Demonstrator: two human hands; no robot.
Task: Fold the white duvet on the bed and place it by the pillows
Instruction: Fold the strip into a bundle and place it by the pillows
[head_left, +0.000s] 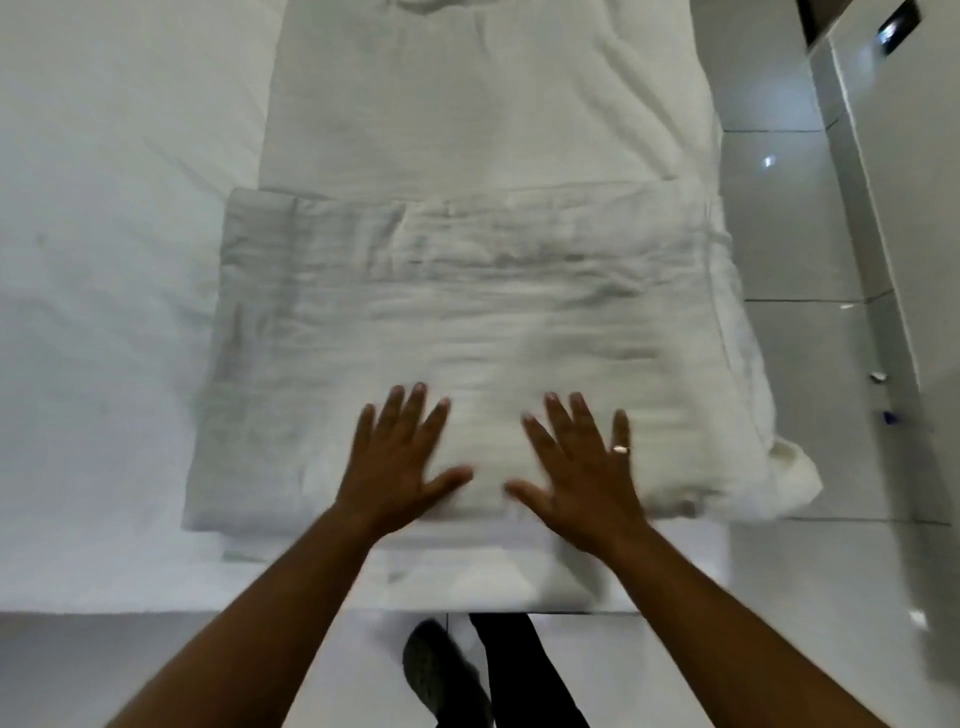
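Observation:
The white duvet (467, 312) lies on the bed as a long strip running away from me, with its near end folded back into a thick, wrinkled layer. My left hand (400, 457) and my right hand (582, 467) rest flat on the near edge of that folded layer, palms down, fingers spread, a small gap between them. Neither hand grips anything. A ring shows on my right hand. A rumpled white shape at the top edge of the view (441, 5) may be a pillow; I cannot tell.
The bed sheet (104, 260) stretches to the left of the duvet. The bed's foot edge (156, 610) runs just before my legs and a dark shoe (441, 670). A glossy tiled floor (805, 364) and a white wall or door (909, 208) lie on the right.

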